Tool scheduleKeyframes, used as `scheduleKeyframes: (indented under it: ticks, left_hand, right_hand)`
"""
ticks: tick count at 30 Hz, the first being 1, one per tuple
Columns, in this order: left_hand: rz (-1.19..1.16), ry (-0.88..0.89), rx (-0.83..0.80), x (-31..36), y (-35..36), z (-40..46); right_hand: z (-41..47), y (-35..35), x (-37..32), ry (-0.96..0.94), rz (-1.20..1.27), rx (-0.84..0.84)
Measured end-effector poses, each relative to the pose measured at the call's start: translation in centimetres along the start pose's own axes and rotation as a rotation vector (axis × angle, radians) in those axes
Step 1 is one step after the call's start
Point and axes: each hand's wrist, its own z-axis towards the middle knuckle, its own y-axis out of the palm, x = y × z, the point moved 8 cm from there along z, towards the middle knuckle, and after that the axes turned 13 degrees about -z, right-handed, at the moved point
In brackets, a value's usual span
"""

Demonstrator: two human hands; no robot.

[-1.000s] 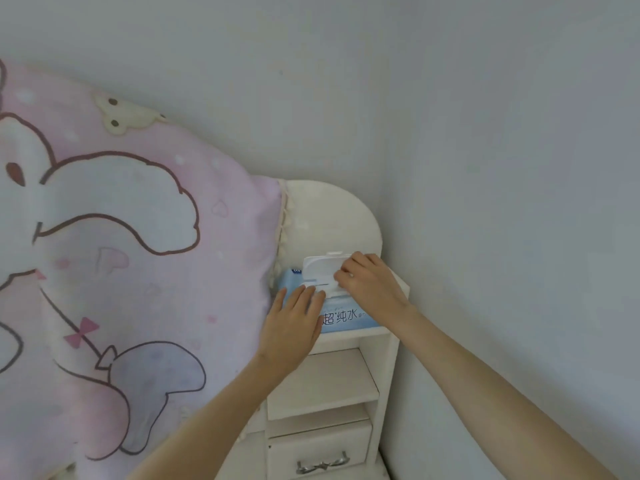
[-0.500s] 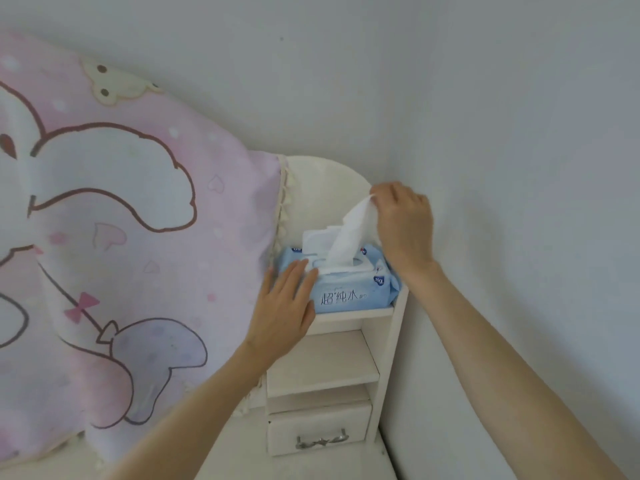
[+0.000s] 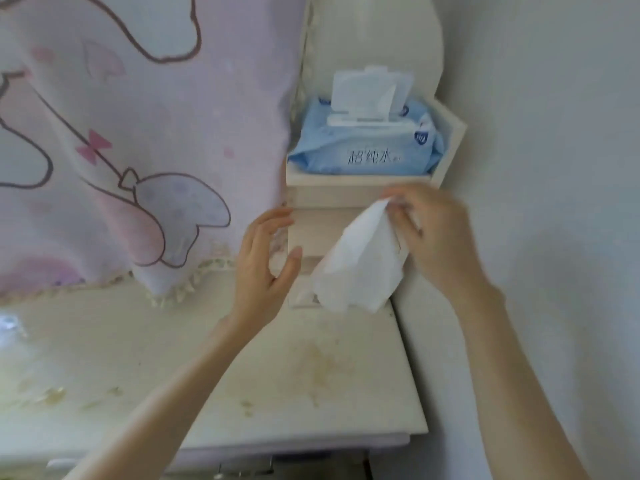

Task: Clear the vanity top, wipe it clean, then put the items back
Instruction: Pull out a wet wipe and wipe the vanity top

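Right hand (image 3: 436, 233) fingers pinch the wet wipe (image 3: 360, 268), hanging above the stained desk (image 3: 311, 375); left hand (image 3: 266, 265) spread, empty, alongside.

A single head-worn camera looks forward and down, close over the vanity top (image 3: 242, 375) toward its back right corner by the wall. Both hands reach in from the lower edge.
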Motion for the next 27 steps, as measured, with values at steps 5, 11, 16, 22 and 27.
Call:
scheduleKeyframes:
  ticks: [5,11,16,22,27]
  left_hand:
    - [-0.185,-0.438,-0.395,-6.6,5.6,-7.0]
    - [0.044,-0.470,-0.521,-12.2,7.9,-10.2]
    - [0.038,-0.486,-0.523,-13.4,8.9,-8.5]
    - [0.218,-0.334,-0.459,-13.5,10.0,-6.5]
    - [0.293,-0.197,-0.336,-13.0,8.2,-3.9]
  right_hand:
    - [-9.5,10.5,1.9,0.161,0.180,-0.410]
    - [-11.6,14.4,3.9,0.258,0.218,-0.497]
    - [-10.1,15.3,5.8,0.247,0.143,-0.488]
    - [-8.5,14.9,6.8,0.244,0.109,-0.432]
    - [-8.2,13.9,7.2,0.133,-0.087,-0.383]
